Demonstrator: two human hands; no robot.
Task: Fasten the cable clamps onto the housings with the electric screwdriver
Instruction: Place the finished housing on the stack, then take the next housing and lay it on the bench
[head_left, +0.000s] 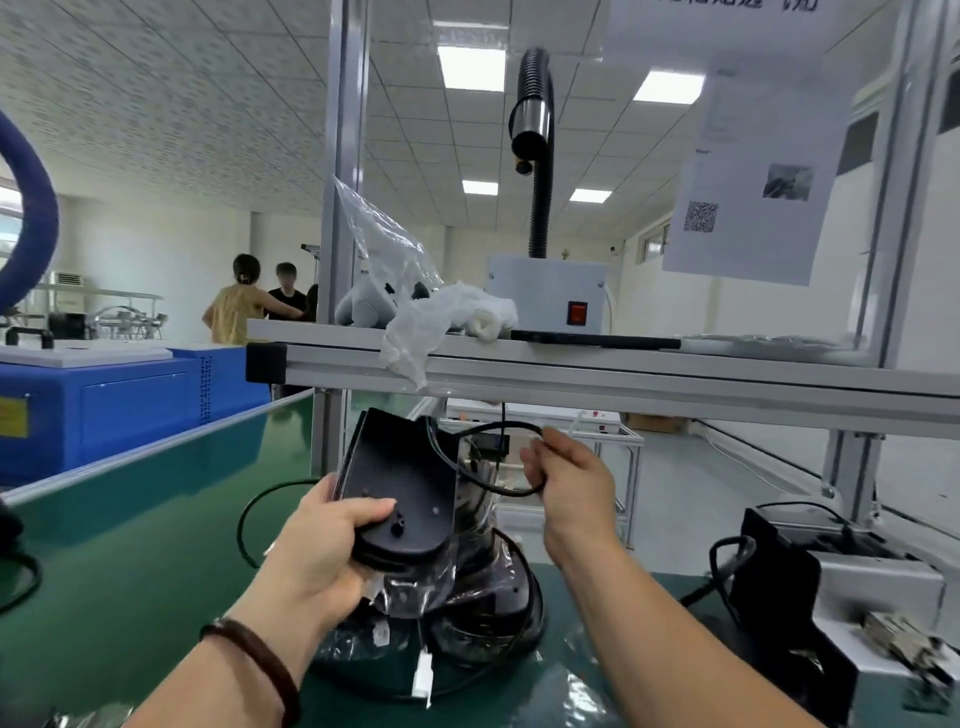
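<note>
My left hand (327, 545) grips the rounded near end of a black housing (400, 478), held tilted above the green table, thumb across its top face. A black cable (488, 486) loops out from the housing to the right, and my right hand (569, 486) pinches that loop. Beneath the housing lie more black housings in clear plastic bags (467, 608), with a white connector (423, 675) hanging near the front. No electric screwdriver or cable clamp can be made out.
An aluminium shelf (597, 364) crosses just above my hands, carrying a grey box with a red switch (548, 296), a gooseneck lamp (535, 135) and plastic bags (431, 317). A black and white fixture (831, 587) stands at right. People stand far back left.
</note>
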